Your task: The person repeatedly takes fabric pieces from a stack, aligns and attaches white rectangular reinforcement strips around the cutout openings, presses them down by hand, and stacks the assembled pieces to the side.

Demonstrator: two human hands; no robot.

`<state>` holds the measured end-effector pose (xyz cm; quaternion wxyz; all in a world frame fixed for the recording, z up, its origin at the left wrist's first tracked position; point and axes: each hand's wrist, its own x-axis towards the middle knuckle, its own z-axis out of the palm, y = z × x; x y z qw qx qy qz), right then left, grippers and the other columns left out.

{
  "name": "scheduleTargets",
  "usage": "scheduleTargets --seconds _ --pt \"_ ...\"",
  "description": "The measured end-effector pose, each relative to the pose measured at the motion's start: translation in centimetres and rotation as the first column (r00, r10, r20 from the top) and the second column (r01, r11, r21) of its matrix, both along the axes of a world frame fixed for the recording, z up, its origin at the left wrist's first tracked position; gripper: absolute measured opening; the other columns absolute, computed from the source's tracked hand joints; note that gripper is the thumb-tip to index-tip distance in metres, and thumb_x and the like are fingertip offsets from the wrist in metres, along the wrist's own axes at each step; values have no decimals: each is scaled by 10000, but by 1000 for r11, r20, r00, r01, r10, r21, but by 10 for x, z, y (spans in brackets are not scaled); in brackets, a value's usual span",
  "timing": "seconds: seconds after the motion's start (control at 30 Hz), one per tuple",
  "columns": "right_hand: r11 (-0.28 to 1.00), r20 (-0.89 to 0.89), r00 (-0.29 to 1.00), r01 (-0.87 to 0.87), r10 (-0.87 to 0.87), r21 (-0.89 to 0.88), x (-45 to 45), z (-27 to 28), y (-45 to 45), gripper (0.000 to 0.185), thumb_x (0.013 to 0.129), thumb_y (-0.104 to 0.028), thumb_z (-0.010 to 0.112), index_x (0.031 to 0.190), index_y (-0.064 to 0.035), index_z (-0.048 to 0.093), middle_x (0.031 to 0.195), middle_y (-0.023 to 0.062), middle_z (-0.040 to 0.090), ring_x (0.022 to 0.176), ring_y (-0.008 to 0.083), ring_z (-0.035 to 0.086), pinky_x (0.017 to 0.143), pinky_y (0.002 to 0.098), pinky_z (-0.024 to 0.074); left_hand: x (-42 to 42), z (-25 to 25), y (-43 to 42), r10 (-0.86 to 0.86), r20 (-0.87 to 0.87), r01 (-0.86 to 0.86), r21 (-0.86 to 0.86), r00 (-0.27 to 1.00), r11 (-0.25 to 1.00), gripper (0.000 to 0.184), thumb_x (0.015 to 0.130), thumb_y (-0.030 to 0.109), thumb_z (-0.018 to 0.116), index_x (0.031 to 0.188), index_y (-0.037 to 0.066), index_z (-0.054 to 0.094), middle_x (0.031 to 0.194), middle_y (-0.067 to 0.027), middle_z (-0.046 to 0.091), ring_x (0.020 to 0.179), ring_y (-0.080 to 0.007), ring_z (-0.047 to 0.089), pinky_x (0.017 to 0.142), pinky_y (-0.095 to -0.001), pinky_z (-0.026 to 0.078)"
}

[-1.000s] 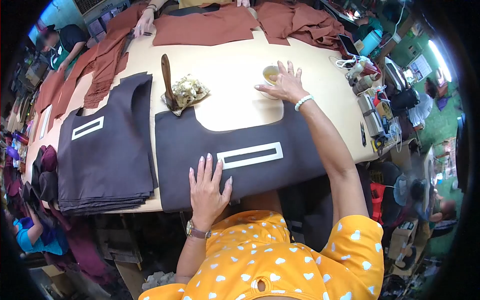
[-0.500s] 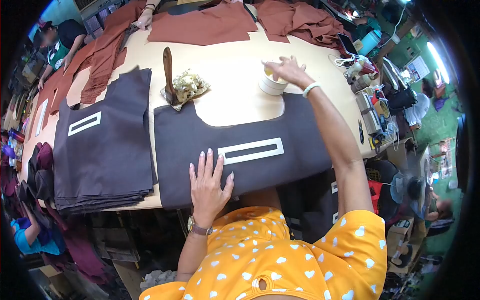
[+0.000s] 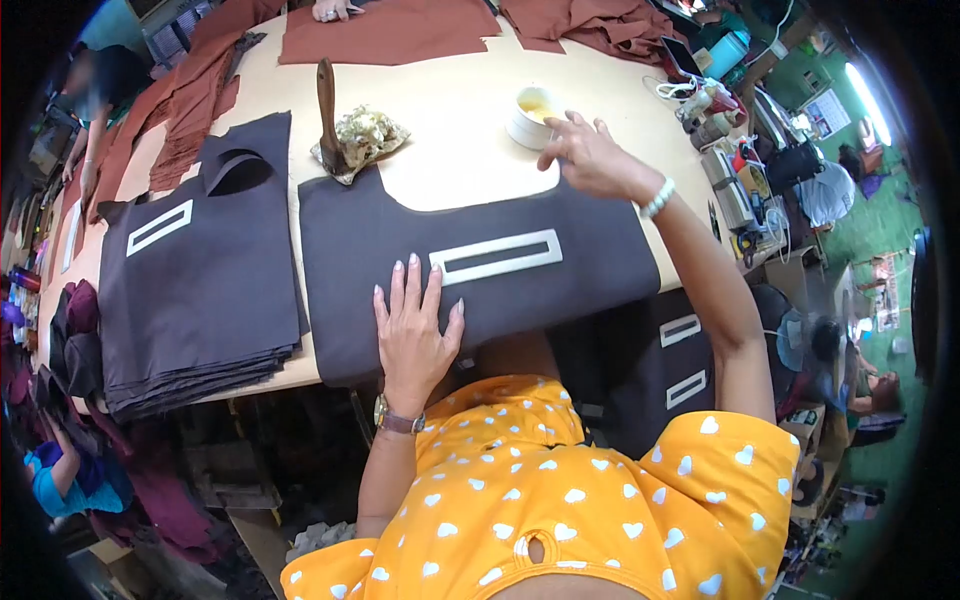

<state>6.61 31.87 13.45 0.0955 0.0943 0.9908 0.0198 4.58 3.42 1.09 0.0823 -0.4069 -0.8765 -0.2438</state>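
Observation:
My left hand point(image 3: 412, 325) lies flat with fingers spread on a dark fabric piece point(image 3: 540, 300), at the lower left end of a white rectangular frame-shaped strip point(image 3: 495, 257) on it. My right hand point(image 3: 597, 162) hovers over the far right part of this fabric, fingers apart and slightly bent, with nothing visible in them. Just beyond it stands a white cup point(image 3: 528, 132) with something yellow inside. A brush with a wooden handle point(image 3: 327, 95) leans on a crumpled, stained lump point(image 3: 368, 135) at the fabric's far left edge.
To the left lies a stack of dark fabric pieces point(image 3: 240, 300), its top one with a similar white frame. Rust-brown cloth point(image 3: 390, 30) covers the far side, where another person's hand point(image 3: 330, 10) rests. Tools and cables point(image 3: 735, 190) crowd the right edge. More dark pieces point(image 3: 645, 350) hang below.
My right hand has drawn back from the cup, toward me and slightly right, uncovering its yellow contents. My left hand keeps its place on the fabric. The view has shifted slightly.

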Motion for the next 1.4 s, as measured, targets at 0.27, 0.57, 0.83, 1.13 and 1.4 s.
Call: scheduleTargets --seconds 0.27,0.57,0.83,1.13,1.4 --pt "842 -386 873 49 -297 -538 96 -58 -61 495 693 68 393 1081 -128 631 1385 213 345 1315 403 275 1075 486 213 1 -3 -1 -7 -23 8 5 1000 1000 474 845 295 544 1258 66 506 1353 -172 424 1281 -324 354 1050 -509 237" --pt "943 -320 889 291 -328 -161 101 -102 -84 564 750 72 399 1246 -158 539 1399 208 319 1288 401 303 1065 508 222 0 -5 -1 -7 -32 7 2 999 1000 476 854 311 536 1263 70 501 1357 -171 418 1281 -324 353 1050 -514 236" --pt "876 -284 950 245 -131 416 101 -102 -108 393 819 -129 518 1207 -62 531 1388 143 328 1278 360 306 1046 556 221 0 -6 -1 -9 -33 8 -22 999 1000 478 860 319 528 1267 71 498 1363 -168 412 1287 -324 347 1050 -518 236" --pt "873 -236 951 281 -199 398 93 -102 -99 445 835 -150 508 1274 -85 470 1424 128 275 1297 345 284 1033 594 207 0 -5 -1 -17 -33 16 -33 999 999 479 863 315 528 1275 74 492 1372 -164 403 1288 -327 346 1052 -519 231" --pt "874 -102 964 266 -246 406 98 -95 -99 525 870 -174 476 1380 -157 353 1455 105 234 1329 363 228 1049 601 156 0 -5 -1 -23 -35 22 -37 999 999 477 866 314 531 1281 83 489 1379 -162 396 1283 -331 352 1047 -520 238"
